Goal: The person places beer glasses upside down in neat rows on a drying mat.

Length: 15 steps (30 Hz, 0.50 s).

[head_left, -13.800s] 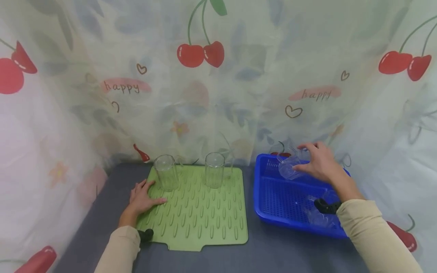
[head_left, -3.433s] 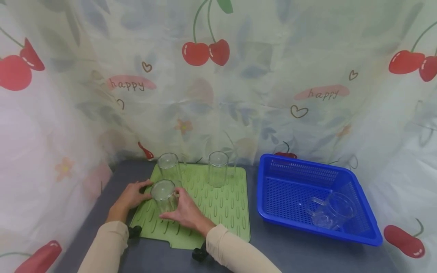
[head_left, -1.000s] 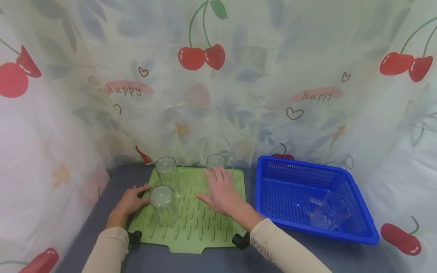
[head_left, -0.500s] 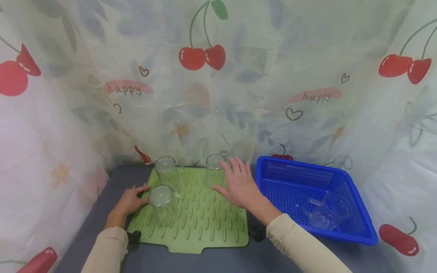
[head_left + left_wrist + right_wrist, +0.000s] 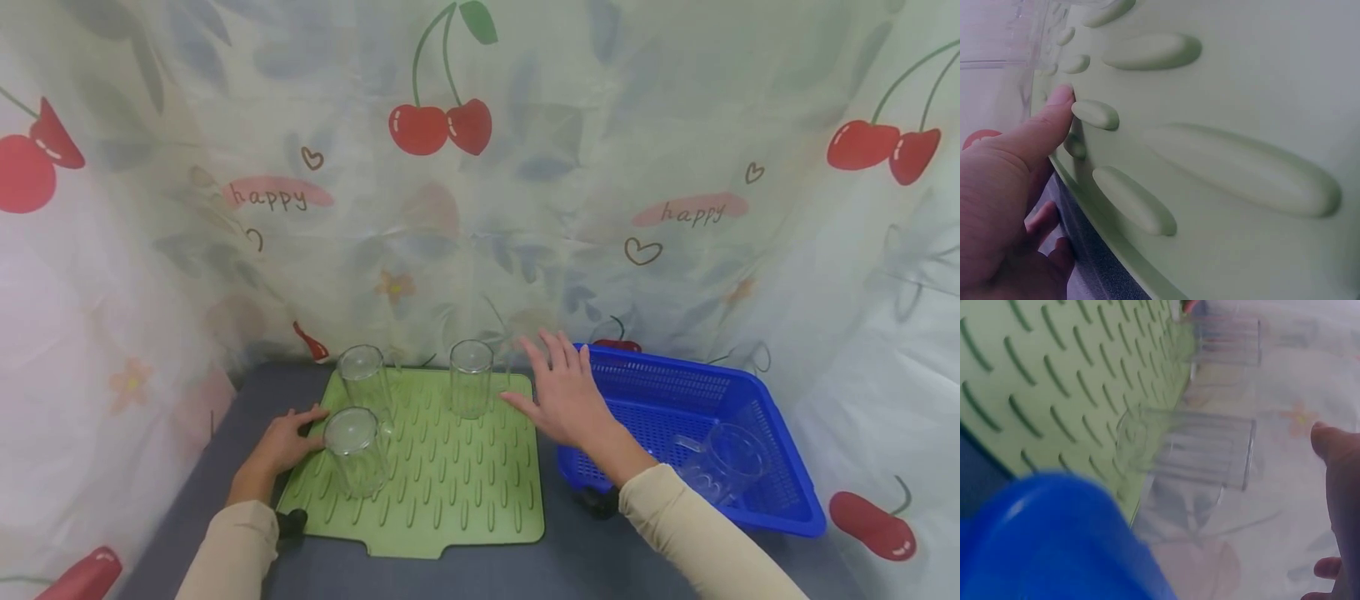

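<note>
My left hand (image 5: 283, 443) rests at the left edge of a green ribbed drying mat (image 5: 450, 500), its thumb on the mat's surface in the left wrist view. Close by stand two clear glass mugs: a front one (image 5: 358, 454) and a back one (image 5: 366, 379). A third glass mug (image 5: 471, 383) stands at the back right of the mat. My right hand (image 5: 572, 398), fingers spread and holding nothing, hovers over the left rim of a blue plastic basket (image 5: 783, 433). Inside the basket a clear glass mug (image 5: 731, 458) lies tilted, partly behind the right sleeve.
Mat and basket lie on a dark grey table (image 5: 517, 571), with a narrow gap between them. A patterned curtain (image 5: 480, 267) closes off the back and both sides. The basket rim (image 5: 1054, 500) looms near the right wrist camera.
From among the mugs on the mat, my right hand has moved right to the basket. Earlier it held the front-left mug, which now stands released on the mat. The left hand stays put.
</note>
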Each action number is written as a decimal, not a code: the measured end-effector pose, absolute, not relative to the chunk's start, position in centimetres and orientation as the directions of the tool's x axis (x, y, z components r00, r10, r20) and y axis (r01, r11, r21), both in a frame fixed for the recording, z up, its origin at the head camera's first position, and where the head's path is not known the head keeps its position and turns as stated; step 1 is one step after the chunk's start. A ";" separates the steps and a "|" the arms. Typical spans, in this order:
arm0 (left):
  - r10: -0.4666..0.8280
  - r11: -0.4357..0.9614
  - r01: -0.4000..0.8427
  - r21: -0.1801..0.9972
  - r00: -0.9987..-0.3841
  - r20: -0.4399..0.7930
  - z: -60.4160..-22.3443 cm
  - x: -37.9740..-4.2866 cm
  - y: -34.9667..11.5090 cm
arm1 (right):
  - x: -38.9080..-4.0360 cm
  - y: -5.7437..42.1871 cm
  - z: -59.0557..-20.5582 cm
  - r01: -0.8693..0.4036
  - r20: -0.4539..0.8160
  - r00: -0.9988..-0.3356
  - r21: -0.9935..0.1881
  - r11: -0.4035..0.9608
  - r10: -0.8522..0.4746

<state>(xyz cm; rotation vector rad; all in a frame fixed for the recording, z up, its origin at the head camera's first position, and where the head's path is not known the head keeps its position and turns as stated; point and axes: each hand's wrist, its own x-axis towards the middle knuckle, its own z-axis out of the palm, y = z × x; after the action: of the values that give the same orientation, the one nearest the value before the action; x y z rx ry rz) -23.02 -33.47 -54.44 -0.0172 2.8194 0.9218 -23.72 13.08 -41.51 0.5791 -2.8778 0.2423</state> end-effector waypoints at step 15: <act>0.049 0.808 -0.066 0.586 -0.983 -0.178 -54.4 -23.0 -33.5 | -24.1 17.9 -41.4 -0.379 0.185 -0.915 -0.097 0.920 -0.357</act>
<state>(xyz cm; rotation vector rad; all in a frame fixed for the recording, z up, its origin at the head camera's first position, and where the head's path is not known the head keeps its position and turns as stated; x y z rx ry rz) -23.00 -33.53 -54.36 -0.0130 2.8092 0.9199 -24.09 17.89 -41.43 0.5629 -2.9166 0.1953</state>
